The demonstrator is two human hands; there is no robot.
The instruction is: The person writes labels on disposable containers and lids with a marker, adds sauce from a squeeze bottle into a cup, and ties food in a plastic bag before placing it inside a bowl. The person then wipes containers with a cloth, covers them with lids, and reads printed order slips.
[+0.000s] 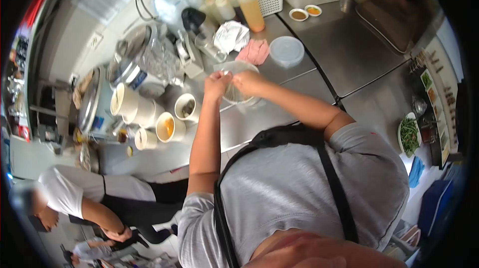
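Over a translucent round plastic tub (pixel 243 99) on the steel counter, my left hand (pixel 216 86) and my right hand (pixel 248 83) are close together, fingers pinched. What they pinch is too small and blurred to name. Some pale contents show dimly through the tub. Just beyond it lie a folded pink cloth (pixel 253 51) and a crumpled white cloth (pixel 232 37). A translucent round lid (pixel 287 51) rests flat to the right of the cloth. Left of my left hand stands an open paper cup (pixel 187 107) with dark pieces inside.
Several paper cups stand at the left, one (pixel 170 127) with orange contents. Bottles (pixel 250 9) and a white basket (pixel 271 1) line the back. Two small sauce dishes (pixel 299 14) sit behind. A bowl of green vegetables (pixel 409 135) is at right. Another person (pixel 119 195) stands at lower left.
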